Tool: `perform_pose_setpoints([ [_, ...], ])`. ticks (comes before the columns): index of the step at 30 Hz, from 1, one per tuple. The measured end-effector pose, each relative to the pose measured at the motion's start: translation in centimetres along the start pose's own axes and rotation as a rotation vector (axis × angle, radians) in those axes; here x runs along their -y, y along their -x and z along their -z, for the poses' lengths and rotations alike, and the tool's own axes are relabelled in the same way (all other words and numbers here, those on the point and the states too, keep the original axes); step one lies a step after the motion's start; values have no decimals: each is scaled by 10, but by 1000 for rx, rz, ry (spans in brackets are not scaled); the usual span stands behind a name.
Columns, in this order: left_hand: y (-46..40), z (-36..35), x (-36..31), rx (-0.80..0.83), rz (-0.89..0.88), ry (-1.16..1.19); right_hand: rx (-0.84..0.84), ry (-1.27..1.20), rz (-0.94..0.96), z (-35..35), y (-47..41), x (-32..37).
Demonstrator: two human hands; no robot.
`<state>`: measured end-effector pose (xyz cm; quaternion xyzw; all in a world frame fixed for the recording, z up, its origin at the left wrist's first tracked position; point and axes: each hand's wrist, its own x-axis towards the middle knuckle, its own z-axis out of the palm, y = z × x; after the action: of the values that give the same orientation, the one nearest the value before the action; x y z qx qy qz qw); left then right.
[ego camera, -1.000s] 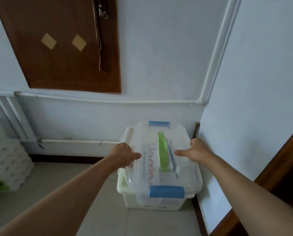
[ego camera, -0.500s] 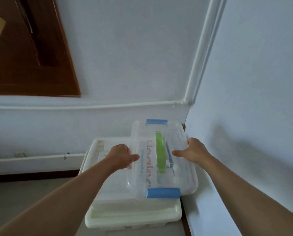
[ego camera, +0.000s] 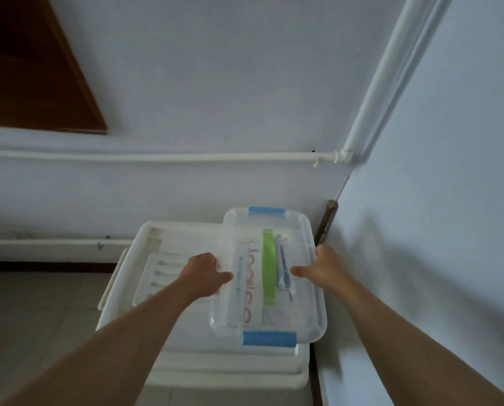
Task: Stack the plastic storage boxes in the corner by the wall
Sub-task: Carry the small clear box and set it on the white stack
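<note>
Fingers on both sides are curling round the long edges of the small clear box [ego camera: 266, 276]: the left hand [ego camera: 203, 276] is gripping its left rim with the thumb lying over the lid, and the right hand [ego camera: 322, 266] is gripping the right rim with its thumb stretched flat across the top (the fingertips underneath are hidden, so how far they are wrapping cannot be told). Nearest the person, a blue latch [ego camera: 269, 338] is clipping the lid shut, which suggests the lid is not going to lift off under the thumbs. Through the lid, a green strip and some slim packets are showing, so the load is probably light, and the thin transparent walls are likely to flex a little and feel slick. Holding mid-length on the two long rims, as now, looks like the sensible grip, since it is keeping the box level and the latches free.

Beneath it, the large white box [ego camera: 186, 361] is sitting on the floor, and the clear box is lying over its right-hand part, overhanging slightly toward the side wall [ego camera: 438, 230]. Whether it is fully resting there or hovering just above cannot be told. Beyond, a second blue latch [ego camera: 266, 212] is facing the back wall [ego camera: 215, 98], where white pipes [ego camera: 157, 156] are meeting in the corner.
</note>
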<state>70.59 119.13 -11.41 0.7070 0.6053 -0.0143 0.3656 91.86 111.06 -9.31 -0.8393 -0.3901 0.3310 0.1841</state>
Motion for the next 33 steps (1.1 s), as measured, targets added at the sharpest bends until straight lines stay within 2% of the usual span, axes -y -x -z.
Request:
perform_pose_setpoints([
  [17, -41, -27, 14, 37, 24, 23, -22, 43, -108, -28, -38, -17],
  [22, -36, -27, 13, 59, 28, 68, -16, 64, -101, -31, -37, -18],
  [29, -11, -32, 20, 179, 60, 4, 20, -5, -151, -30, -21, -34],
  [33, -4, -37, 23, 165, 74, -23, 56, 19, -136, -31, -16, -41],
])
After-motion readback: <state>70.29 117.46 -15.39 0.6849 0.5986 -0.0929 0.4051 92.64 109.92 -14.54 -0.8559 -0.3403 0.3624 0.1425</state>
